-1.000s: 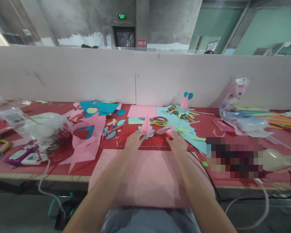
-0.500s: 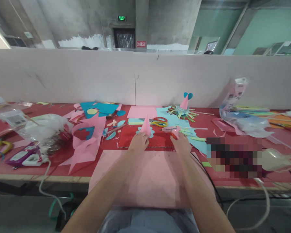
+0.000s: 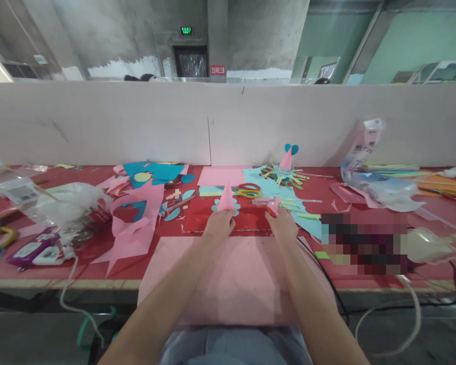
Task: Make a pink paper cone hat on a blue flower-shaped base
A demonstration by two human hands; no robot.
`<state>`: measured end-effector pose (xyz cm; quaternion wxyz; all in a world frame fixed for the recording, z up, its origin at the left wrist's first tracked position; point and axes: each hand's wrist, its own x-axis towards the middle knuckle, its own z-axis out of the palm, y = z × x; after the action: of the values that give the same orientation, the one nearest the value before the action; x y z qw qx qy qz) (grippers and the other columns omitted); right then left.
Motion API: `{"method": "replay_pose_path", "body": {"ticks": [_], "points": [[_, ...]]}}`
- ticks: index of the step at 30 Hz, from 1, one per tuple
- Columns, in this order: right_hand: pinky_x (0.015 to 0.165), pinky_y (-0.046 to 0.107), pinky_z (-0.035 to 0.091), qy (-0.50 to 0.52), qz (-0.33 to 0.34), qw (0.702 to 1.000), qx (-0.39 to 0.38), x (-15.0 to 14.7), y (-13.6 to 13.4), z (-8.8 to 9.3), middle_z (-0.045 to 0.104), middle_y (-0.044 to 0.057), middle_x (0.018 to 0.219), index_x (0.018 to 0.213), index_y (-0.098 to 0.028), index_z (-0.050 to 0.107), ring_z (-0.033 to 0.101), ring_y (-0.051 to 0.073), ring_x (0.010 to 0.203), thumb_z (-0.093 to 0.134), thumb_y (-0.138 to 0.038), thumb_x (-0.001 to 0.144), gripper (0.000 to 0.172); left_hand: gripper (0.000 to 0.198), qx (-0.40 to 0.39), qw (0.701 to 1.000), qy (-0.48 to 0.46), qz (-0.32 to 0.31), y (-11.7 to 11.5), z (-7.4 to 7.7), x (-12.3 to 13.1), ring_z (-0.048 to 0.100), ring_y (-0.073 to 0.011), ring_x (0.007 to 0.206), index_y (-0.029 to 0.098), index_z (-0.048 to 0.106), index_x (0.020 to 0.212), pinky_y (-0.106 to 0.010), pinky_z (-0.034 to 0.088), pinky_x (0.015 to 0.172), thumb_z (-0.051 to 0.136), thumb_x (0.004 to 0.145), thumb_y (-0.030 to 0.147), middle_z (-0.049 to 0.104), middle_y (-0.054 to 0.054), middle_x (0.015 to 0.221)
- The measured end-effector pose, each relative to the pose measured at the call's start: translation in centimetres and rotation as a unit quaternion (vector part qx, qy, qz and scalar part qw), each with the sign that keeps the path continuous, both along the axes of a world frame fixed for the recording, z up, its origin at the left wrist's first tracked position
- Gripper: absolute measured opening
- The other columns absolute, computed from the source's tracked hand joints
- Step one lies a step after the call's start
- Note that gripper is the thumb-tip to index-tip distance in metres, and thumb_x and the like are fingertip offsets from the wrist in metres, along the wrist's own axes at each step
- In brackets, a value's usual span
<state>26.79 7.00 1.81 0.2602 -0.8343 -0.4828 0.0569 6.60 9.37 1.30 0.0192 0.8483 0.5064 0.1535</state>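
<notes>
My left hand (image 3: 220, 224) rests with bent fingers at the near side of a pink paper cone (image 3: 227, 197), gripping low at its base. The cone stands upright on a light blue scalloped paper piece (image 3: 236, 207), partly hidden by my fingers. Beneath lies a red board (image 3: 199, 215). My right hand (image 3: 283, 224) is wrapped round a pink glue gun (image 3: 274, 204), its nozzle pointing left towards the cone and a clear glue stick (image 3: 307, 201) sticking out behind. Behind them, scissors (image 3: 250, 190) with red and yellow handles lie on paper.
A finished-looking cone figure (image 3: 286, 161) with blue ears and green strips stands behind right. Pink scraps (image 3: 139, 223), a plastic bag (image 3: 72, 203), a bottle (image 3: 11, 185) and a purple-white device (image 3: 40, 249) lie left. Clear packaging (image 3: 383, 190) is right. A white partition (image 3: 155, 124) runs behind.
The view has shifted slightly. My left hand sits a little lower against the cone, showing more of the blue scalloped edge. The right hand with the glue gun stays nearly in place.
</notes>
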Motion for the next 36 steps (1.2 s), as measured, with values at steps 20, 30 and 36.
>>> {"method": "replay_pose_path", "body": {"ticks": [20, 30, 36], "points": [[0.080, 0.033, 0.043, 0.002, -0.001, 1.000, 0.006, -0.2, -0.2, 0.2, 0.056, 0.009, 0.118, 0.122, -0.020, 0.050, 0.053, 0.024, 0.108, 0.048, -0.046, 0.081, 0.049, 0.029, -0.014, 0.999, -0.024, 0.029, -0.1, 0.4, -0.6, 0.061, -0.0186, 0.091, 0.020, 0.061, 0.104, -0.029, 0.045, 0.082, 0.042, 0.083, 0.015, 0.067, -0.006, 0.102], [0.079, 0.033, 0.043, 0.008, -0.002, 1.000, 0.000, 0.0, 0.0, -0.1, 0.055, 0.009, 0.120, 0.124, -0.021, 0.049, 0.052, 0.024, 0.108, 0.047, -0.047, 0.080, 0.051, 0.031, 0.000, 0.997, -0.044, 0.062, -0.3, 0.3, -0.9, 0.060, -0.0185, 0.095, 0.023, 0.064, 0.103, -0.030, 0.044, 0.085, 0.042, 0.084, 0.015, 0.067, -0.004, 0.105], [0.079, 0.034, 0.043, -0.001, 0.000, 1.000, 0.006, 0.0, 0.0, -0.1, 0.056, 0.009, 0.117, 0.120, -0.020, 0.050, 0.055, 0.024, 0.104, 0.047, -0.047, 0.080, 0.048, 0.033, -0.026, 0.994, -0.049, 0.096, -0.4, 0.5, -1.1, 0.060, -0.0176, 0.093, 0.026, 0.063, 0.107, -0.028, 0.046, 0.080, 0.042, 0.084, 0.015, 0.066, -0.003, 0.105]]}}
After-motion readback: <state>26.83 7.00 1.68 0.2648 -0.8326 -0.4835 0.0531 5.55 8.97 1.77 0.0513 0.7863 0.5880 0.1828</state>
